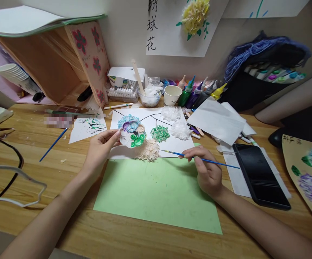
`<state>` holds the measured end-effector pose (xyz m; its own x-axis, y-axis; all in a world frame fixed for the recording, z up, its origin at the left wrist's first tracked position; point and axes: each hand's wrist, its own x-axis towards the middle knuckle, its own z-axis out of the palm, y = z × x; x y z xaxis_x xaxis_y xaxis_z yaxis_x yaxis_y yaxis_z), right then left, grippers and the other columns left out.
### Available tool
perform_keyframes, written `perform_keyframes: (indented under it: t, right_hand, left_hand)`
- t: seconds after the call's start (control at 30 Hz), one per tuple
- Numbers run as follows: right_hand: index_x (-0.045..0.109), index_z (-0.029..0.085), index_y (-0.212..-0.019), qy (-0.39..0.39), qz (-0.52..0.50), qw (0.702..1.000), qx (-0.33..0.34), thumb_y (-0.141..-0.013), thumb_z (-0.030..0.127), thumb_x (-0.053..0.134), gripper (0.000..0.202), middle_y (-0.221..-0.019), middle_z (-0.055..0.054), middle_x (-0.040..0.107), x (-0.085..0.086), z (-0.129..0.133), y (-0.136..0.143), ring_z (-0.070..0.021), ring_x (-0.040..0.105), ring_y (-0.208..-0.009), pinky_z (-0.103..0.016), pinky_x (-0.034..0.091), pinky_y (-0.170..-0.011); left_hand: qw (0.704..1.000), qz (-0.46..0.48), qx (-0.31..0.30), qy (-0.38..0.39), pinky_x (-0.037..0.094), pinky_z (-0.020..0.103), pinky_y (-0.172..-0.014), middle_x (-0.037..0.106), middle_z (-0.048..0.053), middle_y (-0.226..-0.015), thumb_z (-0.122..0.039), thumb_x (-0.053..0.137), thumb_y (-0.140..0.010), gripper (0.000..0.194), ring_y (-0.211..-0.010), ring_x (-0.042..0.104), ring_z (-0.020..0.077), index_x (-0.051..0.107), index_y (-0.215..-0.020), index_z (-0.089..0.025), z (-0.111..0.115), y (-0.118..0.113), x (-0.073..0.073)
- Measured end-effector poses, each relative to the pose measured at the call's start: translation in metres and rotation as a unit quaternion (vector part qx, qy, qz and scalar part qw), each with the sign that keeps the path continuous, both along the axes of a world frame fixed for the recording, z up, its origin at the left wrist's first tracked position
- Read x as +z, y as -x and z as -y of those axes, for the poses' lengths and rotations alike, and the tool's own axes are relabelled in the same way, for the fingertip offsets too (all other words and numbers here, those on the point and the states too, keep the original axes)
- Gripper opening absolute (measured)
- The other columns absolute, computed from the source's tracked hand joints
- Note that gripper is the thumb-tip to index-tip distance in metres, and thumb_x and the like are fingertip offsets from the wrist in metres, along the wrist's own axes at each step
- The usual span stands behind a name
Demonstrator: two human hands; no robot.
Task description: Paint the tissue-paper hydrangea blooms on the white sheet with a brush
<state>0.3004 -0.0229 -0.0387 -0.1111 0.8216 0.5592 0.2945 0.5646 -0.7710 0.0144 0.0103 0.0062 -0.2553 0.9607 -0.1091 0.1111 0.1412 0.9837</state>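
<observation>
My left hand (103, 145) pinches the edge of a small round paint palette (132, 136) smeared with purple, blue, green and peach paint. In my right hand (207, 169) is a thin blue paintbrush (215, 162), its tip by the peach paper flower (148, 150). Beneath lies a white sheet (130, 154) with black drawn lines. On it sit a blue flower (128, 119), partly behind the palette, a green flower (160, 133) and two white ruffled flowers, one of them the lower white flower (181, 129). A light green sheet (156, 194) extends toward me.
A paper cup (172, 95), a bowl of white scraps (150, 97) and paint bottles (186, 95) stand along the back. A black phone (261, 176) lies right. Another blue brush (53, 144), paint-marked paper (87, 130) and cables (17, 176) are left.
</observation>
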Motion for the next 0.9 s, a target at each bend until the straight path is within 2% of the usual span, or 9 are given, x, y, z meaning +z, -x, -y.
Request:
perform_keyframes:
  t: [0.37,0.63,0.8,0.9]
  right_hand:
    - [0.058,0.023,-0.095,0.019,0.09,0.996,0.011,-0.092,0.018,0.041,0.019,-0.089,-0.005,0.064,0.0007,-0.0005,-0.0005,-0.0189,0.058,-0.086,-0.034,0.045,-0.076]
    - [0.058,0.022,-0.091,-0.013,0.069,0.998,-0.001,-0.091,0.018,0.04,0.019,-0.082,-0.004,0.064,0.0013,0.0003,-0.0008,-0.0198,0.058,-0.081,-0.036,0.045,-0.073]
    - [0.059,0.023,-0.092,-0.004,0.104,0.995,0.006,-0.09,0.018,0.041,0.018,-0.085,-0.005,0.065,0.0023,0.0001,0.0001,-0.0201,0.059,-0.082,-0.036,0.046,-0.074]
    - [0.06,0.023,-0.089,-0.018,0.074,0.997,-0.01,-0.09,0.02,0.04,0.019,-0.079,-0.004,0.065,0.0005,0.0003,-0.0009,-0.0205,0.059,-0.078,-0.037,0.046,-0.072]
  left_hand:
    - [1.0,0.009,-0.008,0.005,0.055,0.028,-0.08,0.071,0.004,-0.087,-0.046,0.076,-0.065,0.038,-0.078,0.065,0.0147,0.072,-0.09,-0.017,0.0014,-0.0032,-0.0004]
    - [1.0,0.014,-0.008,0.007,0.055,0.026,-0.078,0.072,0.003,-0.087,-0.045,0.076,-0.065,0.037,-0.077,0.064,0.0137,0.073,-0.09,-0.017,0.0023,-0.004,0.0002]
    - [1.0,0.01,-0.003,0.007,0.055,0.027,-0.077,0.072,0.004,-0.086,-0.047,0.077,-0.064,0.039,-0.076,0.065,0.0146,0.073,-0.089,-0.016,0.0032,-0.0062,0.0025]
    - [1.0,0.007,-0.009,0.007,0.056,0.028,-0.077,0.072,0.005,-0.087,-0.047,0.076,-0.064,0.04,-0.078,0.066,0.0158,0.073,-0.088,-0.016,0.0042,-0.0074,0.0043]
